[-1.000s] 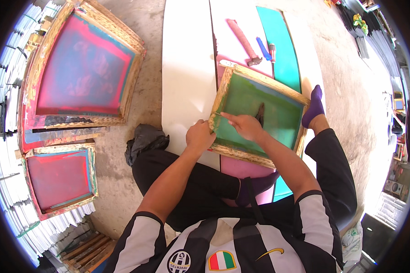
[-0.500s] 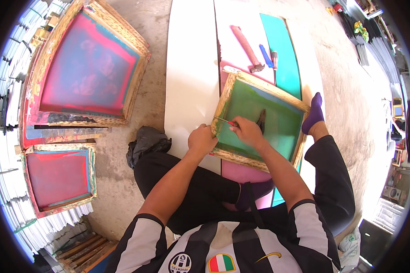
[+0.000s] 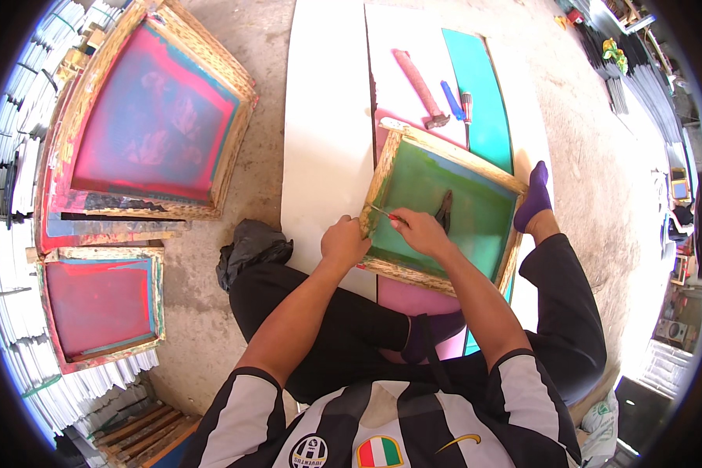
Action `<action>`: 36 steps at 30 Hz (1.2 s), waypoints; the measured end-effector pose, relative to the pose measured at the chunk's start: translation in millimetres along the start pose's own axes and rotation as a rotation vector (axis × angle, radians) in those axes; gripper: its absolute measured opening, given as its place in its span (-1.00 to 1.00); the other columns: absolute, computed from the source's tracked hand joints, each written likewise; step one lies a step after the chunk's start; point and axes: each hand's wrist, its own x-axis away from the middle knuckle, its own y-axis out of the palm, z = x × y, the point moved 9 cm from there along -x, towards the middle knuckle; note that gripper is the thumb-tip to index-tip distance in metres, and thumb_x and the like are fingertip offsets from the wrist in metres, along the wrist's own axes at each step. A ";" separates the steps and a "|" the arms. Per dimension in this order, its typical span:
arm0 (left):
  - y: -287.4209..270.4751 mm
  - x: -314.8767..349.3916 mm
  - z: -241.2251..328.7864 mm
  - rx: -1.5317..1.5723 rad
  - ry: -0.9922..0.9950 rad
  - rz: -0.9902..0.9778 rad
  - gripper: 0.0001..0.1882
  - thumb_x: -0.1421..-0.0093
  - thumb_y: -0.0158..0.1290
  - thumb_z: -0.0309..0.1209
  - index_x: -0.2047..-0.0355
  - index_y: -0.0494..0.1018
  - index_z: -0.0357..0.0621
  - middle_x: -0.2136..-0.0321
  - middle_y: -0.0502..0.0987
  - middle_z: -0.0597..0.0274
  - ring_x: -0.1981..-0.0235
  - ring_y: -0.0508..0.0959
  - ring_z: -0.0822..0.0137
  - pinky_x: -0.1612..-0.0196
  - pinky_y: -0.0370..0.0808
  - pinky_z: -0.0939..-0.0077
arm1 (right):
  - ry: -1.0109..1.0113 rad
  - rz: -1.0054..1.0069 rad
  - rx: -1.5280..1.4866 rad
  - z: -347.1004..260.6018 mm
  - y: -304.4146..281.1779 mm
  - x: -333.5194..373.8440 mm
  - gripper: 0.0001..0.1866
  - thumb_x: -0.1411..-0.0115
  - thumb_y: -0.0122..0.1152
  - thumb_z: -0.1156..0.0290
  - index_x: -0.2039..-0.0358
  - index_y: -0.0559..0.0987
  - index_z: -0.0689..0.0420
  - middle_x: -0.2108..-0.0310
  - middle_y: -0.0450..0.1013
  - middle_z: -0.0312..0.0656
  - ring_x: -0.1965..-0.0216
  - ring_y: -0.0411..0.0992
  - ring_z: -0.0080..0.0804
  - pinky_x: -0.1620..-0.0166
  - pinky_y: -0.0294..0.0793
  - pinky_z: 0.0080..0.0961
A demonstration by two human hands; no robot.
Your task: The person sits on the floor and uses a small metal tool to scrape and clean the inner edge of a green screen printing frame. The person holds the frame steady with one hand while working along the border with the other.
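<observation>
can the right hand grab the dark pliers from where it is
Probably yes: the dark pliers lie on the green mesh close beside the right hand, and nothing seems to block the way. But that hand holds a red-handled tool, likely needing release first.

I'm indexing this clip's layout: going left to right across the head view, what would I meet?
Small red framed screen, black plastic bag, left hand, red-handled tool in the right hand's grip, dark pliers, screwdriver, purple-socked foot.
</observation>
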 end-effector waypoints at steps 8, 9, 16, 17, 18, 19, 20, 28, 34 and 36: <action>-1.5 3.0 4.9 -0.019 -0.018 -0.045 -0.58 -0.17 0.35 -0.19 0.09 0.64 -0.24 0.08 0.60 -0.04 0.07 0.70 -0.10 0.02 0.66 0.01 | -0.086 0.171 0.335 -20.2 -13.9 27.5 -0.55 -0.45 0.16 0.16 -0.33 0.53 -0.32 0.28 0.62 -0.06 0.24 0.63 0.05 0.16 0.63 -0.03; -1.4 3.2 3.4 -0.018 -0.023 -0.035 -0.57 -0.16 0.37 -0.17 0.10 0.65 -0.22 0.10 0.60 -0.03 0.08 0.70 -0.10 0.03 0.66 0.00 | -0.089 0.188 0.342 -25.4 -15.2 29.2 -0.55 -0.45 0.16 0.17 -0.33 0.54 -0.33 0.30 0.61 -0.07 0.27 0.62 0.06 0.18 0.62 -0.02; -2.0 4.0 3.2 -0.012 -0.026 -0.029 -0.58 -0.16 0.36 -0.17 0.09 0.65 -0.21 0.08 0.61 -0.02 0.07 0.70 -0.09 0.02 0.66 0.02 | -0.077 0.236 0.468 -42.5 -17.0 34.4 -0.55 -0.45 0.14 0.17 -0.33 0.53 -0.38 0.36 0.56 -0.09 0.40 0.60 0.02 0.31 0.61 -0.01; -2.3 4.2 4.0 -0.014 -0.020 -0.037 -0.59 -0.17 0.35 -0.19 0.09 0.64 -0.23 0.06 0.60 -0.02 0.06 0.70 -0.09 0.01 0.67 0.03 | -0.073 0.227 0.497 -44.5 -16.2 34.1 -0.54 -0.45 0.14 0.18 -0.34 0.53 -0.38 0.35 0.56 -0.08 0.41 0.60 0.01 0.33 0.61 -0.02; -1.8 3.8 3.2 -0.018 -0.018 -0.031 -0.59 -0.17 0.35 -0.19 0.09 0.64 -0.22 0.06 0.61 -0.02 0.06 0.70 -0.09 0.02 0.67 0.03 | -0.070 0.218 0.525 -47.9 -16.2 33.4 -0.54 -0.45 0.14 0.18 -0.34 0.52 -0.37 0.35 0.56 -0.08 0.42 0.61 0.00 0.35 0.61 -0.03; 0.0 3.2 1.5 -0.022 -0.016 -0.026 -0.59 -0.17 0.35 -0.19 0.09 0.64 -0.22 0.06 0.61 -0.02 0.07 0.71 -0.08 0.02 0.67 0.03 | -0.067 0.208 0.554 -51.7 -16.2 32.6 -0.53 -0.45 0.14 0.19 -0.34 0.52 -0.36 0.34 0.57 -0.08 0.42 0.62 -0.02 0.37 0.62 -0.04; 0.5 2.7 0.7 -0.025 -0.015 -0.021 -0.59 -0.17 0.35 -0.19 0.09 0.64 -0.22 0.06 0.61 -0.01 0.07 0.71 -0.08 0.02 0.67 0.04 | -0.069 0.199 0.585 -56.4 -16.3 32.1 -0.53 -0.43 0.14 0.22 -0.34 0.52 -0.31 0.35 0.57 -0.07 0.41 0.63 -0.01 0.36 0.63 -0.03; 6.8 -2.2 2.3 -0.014 0.024 0.062 -0.64 -0.11 0.35 -0.22 0.19 0.66 -0.24 0.20 0.64 -0.02 0.11 0.69 -0.09 0.05 0.65 0.01 | 0.028 0.237 0.891 -74.8 20.1 22.1 -0.51 -0.44 0.08 0.32 -0.37 0.51 -0.18 0.36 0.58 -0.05 0.38 0.65 0.01 0.35 0.64 0.00; 5.5 -5.3 1.3 -0.039 0.027 0.064 -0.65 -0.10 0.33 -0.24 0.20 0.67 -0.24 0.21 0.65 -0.05 0.14 0.70 -0.10 0.06 0.65 0.01 | -0.053 0.166 0.468 -45.5 0.9 29.0 -0.47 -0.42 0.11 0.29 -0.39 0.47 -0.17 0.37 0.58 -0.07 0.37 0.64 -0.03 0.36 0.64 -0.05; 5.4 -3.8 0.8 -0.033 0.032 0.059 -0.65 -0.10 0.33 -0.23 0.19 0.67 -0.24 0.20 0.65 -0.05 0.14 0.70 -0.11 0.06 0.65 0.01 | -0.127 0.175 0.600 -37.3 -1.1 27.9 -0.49 -0.46 0.07 0.25 -0.41 0.46 -0.25 0.34 0.57 -0.08 0.38 0.62 0.00 0.33 0.64 -0.02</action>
